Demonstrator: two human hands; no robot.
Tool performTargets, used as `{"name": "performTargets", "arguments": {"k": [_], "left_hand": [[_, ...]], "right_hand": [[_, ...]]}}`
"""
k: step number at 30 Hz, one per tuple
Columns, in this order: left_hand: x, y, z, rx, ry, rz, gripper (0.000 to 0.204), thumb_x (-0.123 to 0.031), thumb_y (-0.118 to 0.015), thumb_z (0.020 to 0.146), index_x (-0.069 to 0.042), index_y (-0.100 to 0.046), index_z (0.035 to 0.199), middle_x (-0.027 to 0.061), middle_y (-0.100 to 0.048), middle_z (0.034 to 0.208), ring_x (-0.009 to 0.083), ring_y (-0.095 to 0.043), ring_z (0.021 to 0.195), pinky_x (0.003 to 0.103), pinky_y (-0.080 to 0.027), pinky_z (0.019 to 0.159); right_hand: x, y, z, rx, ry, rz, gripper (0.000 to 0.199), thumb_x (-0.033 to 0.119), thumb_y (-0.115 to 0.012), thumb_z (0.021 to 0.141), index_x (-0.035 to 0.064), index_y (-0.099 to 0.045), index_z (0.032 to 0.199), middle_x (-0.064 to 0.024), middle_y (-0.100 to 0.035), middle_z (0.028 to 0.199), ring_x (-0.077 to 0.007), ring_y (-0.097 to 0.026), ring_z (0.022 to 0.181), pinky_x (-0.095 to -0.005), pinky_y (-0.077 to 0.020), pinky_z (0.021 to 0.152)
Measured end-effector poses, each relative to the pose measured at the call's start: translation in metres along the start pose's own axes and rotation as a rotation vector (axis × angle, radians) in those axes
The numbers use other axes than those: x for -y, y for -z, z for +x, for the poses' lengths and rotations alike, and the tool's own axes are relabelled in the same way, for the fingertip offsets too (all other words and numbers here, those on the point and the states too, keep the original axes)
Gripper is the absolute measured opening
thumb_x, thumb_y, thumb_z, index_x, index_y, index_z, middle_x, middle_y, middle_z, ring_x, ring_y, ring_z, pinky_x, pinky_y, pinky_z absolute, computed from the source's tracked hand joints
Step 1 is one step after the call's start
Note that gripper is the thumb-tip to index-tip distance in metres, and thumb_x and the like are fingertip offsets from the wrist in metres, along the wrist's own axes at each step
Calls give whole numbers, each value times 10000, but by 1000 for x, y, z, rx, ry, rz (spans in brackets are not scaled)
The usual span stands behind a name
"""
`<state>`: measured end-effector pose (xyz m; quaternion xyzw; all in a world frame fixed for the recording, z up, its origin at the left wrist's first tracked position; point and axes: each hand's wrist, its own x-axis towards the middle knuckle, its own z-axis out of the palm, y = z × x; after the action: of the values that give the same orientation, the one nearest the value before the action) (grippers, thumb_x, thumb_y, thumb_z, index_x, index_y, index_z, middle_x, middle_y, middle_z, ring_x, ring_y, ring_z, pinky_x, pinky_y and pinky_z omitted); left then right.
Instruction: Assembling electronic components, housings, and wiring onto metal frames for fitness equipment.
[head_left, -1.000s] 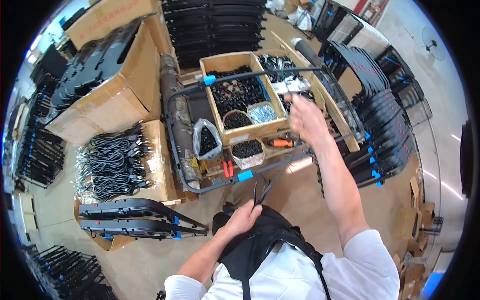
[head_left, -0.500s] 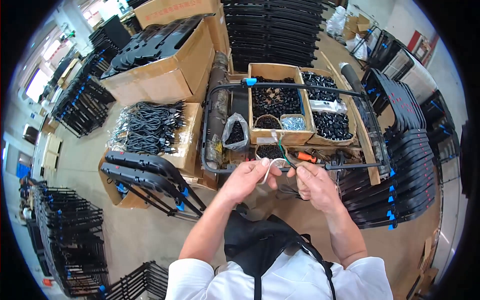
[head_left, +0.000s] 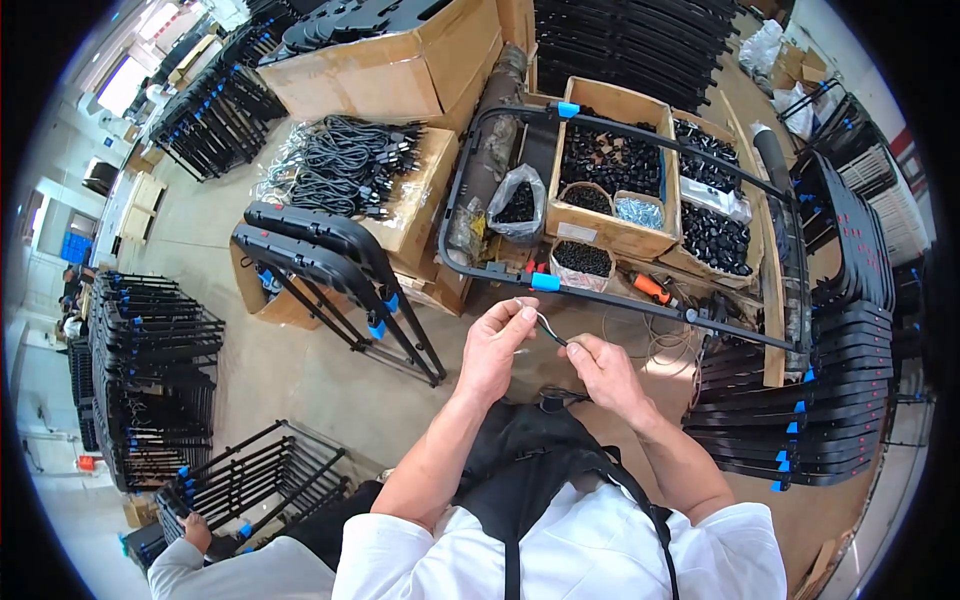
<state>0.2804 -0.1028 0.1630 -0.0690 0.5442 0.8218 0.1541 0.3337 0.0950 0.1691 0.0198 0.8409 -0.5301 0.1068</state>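
A thin cord (head_left: 549, 329), white at one end and black at the other, is stretched between my hands. My left hand (head_left: 492, 350) pinches its pale end between thumb and fingers. Around the dark end, my right hand (head_left: 612, 379) is closed, hiding the rest of that side. Both hands are just on my side of a black tubular frame (head_left: 640, 305), which lies over the parts boxes and carries blue tabs. Beyond the frame's near bar are a tub of small black screws (head_left: 582, 260) and an orange-handled tool (head_left: 653, 289).
Boxes of black plastic parts (head_left: 612, 150), a tub of silver screws (head_left: 638, 211) and bundled black cables (head_left: 345, 165) sit ahead. Black folding frames (head_left: 320, 245) stand at left; others are stacked at right (head_left: 835, 375). A co-worker's hand (head_left: 196, 531) touches frames at lower left.
My view has shifted, so the boxes appear higher and further right. The cord's white loop has straightened between my hands. A co-worker's hand and sleeve have come into view at lower left.
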Motion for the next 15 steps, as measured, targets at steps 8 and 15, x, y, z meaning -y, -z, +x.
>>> {"name": "performTargets", "arguments": {"k": [8, 15], "left_hand": [[40, 45, 23, -197, 13, 11, 242, -235, -660, 1051, -41, -720, 1182, -38, -655, 933, 54, -543, 775, 239, -471, 729], [64, 104, 54, -23, 487, -174, 378, -312, -480, 1130, -34, -617, 1346, 51, -730, 1006, 133, -668, 881, 296, -546, 832]], "right_hand": [[-9, -44, 15, 64, -90, 277, 317, 272, -534, 1081, 3, -694, 1133, -33, -573, 740, -125, -537, 680, -313, -469, 650], [-45, -103, 45, 3, 20, 161, 285, 227, -515, 1093, -6, -664, 1162, -42, -596, 788, -136, -575, 707, -316, -495, 682]]}}
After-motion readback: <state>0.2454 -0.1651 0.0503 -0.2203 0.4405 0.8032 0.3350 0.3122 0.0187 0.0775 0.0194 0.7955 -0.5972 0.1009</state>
